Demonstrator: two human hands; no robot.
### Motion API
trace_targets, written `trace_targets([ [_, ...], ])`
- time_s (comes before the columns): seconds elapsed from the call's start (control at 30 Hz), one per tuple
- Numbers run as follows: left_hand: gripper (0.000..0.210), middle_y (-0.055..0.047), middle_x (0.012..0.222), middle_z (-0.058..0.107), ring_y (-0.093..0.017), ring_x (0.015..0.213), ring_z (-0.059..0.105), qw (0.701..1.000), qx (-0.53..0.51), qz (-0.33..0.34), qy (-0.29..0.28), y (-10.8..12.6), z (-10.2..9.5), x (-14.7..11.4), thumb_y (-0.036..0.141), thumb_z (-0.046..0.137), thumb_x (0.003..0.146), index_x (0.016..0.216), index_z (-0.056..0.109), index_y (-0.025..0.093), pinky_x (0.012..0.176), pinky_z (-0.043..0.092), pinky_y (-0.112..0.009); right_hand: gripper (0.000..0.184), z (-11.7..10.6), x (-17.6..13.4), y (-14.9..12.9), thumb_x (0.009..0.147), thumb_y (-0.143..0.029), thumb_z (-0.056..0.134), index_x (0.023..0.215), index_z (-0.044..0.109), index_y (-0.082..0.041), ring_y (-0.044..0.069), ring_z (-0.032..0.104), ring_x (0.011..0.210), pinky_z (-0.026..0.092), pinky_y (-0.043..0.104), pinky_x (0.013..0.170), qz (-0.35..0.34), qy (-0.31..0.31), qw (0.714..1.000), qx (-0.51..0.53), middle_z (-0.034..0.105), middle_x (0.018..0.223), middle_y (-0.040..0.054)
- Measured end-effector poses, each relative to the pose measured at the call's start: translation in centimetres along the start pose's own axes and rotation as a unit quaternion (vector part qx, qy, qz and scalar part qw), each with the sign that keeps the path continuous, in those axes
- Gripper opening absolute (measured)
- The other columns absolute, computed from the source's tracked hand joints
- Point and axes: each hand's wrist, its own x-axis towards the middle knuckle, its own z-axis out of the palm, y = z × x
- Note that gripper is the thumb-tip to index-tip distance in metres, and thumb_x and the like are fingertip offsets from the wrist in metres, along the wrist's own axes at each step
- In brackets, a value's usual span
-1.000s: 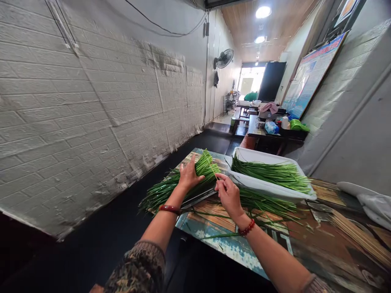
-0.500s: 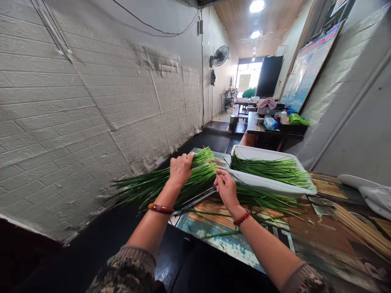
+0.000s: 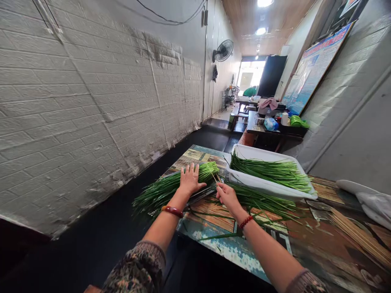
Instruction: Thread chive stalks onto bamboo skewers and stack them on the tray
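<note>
A person's two bare hands work over a desk with a worn, patchwork wood-look top. The left hand lies palm down with its fingers spread, resting on a thick bunch of long green stalks rather than gripping it. The bunch lies on its side at the left part of the desk, its pale cut ends toward the right hand and its dark leafy tips reaching past the left edge. The right hand is closed in a pinch, thumb against fingers, around a thin stick that points up toward the cut ends. A reddish-brown bangle circles the left wrist, and a red beaded bracelet the right.

Just beyond the right hand stands a white plastic tub with more green stalks laid lengthwise inside. Loose stalks lie on the desk along the tub's near side. Farther right are a bundle of thin wooden sticks and a pale plastic bag.

Behind, a white brick-patterned wall runs along the left, and farther back a fan is mounted. A blue and white poster hangs at the right.
</note>
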Motion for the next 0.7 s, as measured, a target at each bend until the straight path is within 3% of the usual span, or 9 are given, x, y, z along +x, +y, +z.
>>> trace_targets([
  [0.13, 0.081, -0.019, 0.149, 0.038, -0.037, 0.132, 0.041, 1.0, -0.006, -0.007, -0.004, 0.0, 0.5, 0.0, 0.05, 0.063, 0.079, 0.147, 0.032, 0.021, 0.11, 0.021, -0.058, 0.034, -0.4, -0.6, 0.0, 0.074, -0.048, 0.058, 0.082, 0.066, -0.015, 0.008, 0.034, 0.032, 0.022, 0.02, 0.036, 0.001, -0.009, 1.0, -0.012, 0.044, 0.038, -0.0075],
  [0.23, 0.065, -0.017, 0.142, 0.048, -0.032, 0.126, 0.048, 0.999, -0.019, -0.002, 0.026, 0.0, 0.0, 0.6, 0.042, 0.054, 0.088, 0.146, 0.033, 0.022, 0.111, 0.02, -0.059, 0.036, -0.4, -0.3, -0.4, 0.079, -0.05, 0.052, 0.084, 0.063, -0.016, 0.007, 0.034, 0.035, 0.022, 0.019, 0.037, -0.013, 0.014, 1.0, -0.007, 0.044, 0.042, -0.0075],
  [0.33, 0.065, -0.016, 0.147, 0.041, -0.032, 0.131, 0.042, 0.999, -0.018, 0.0, 0.052, 0.4, -0.4, 1.6, 0.042, 0.054, 0.088, 0.146, 0.032, 0.024, 0.112, 0.016, -0.061, 0.038, -0.1, 0.4, -0.9, 0.08, -0.052, 0.048, 0.087, 0.061, -0.017, 0.007, 0.033, 0.035, 0.021, 0.019, 0.037, -0.013, 0.03, 0.999, -0.005, 0.043, 0.045, -0.0084],
  [0.47, 0.077, -0.019, 0.153, 0.032, -0.038, 0.137, 0.032, 1.0, -0.013, -0.002, -0.003, 1.1, 0.2, 2.3, 0.049, 0.06, 0.082, 0.147, 0.031, 0.021, 0.109, 0.015, -0.065, 0.044, 0.0, 0.9, -0.6, 0.078, -0.055, 0.049, 0.089, 0.061, -0.014, 0.007, 0.03, 0.031, 0.02, 0.019, 0.034, 0.011, 0.012, 1.0, -0.017, 0.045, 0.043, -0.0078],
  [0.7, 0.082, -0.02, 0.155, 0.026, -0.038, 0.142, 0.022, 0.999, -0.003, 0.014, 0.037, 2.5, 0.5, 2.5, 0.056, 0.057, 0.081, 0.148, 0.03, 0.016, 0.113, 0.009, -0.061, 0.055, -2.0, -0.5, 0.5, 0.086, -0.044, 0.047, 0.129, 0.053, -0.012, 0.009, 0.041, 0.039, 0.032, 0.02, 0.04, -0.034, 0.01, 0.996, -0.081, 0.051, 0.053, -0.0063],
])
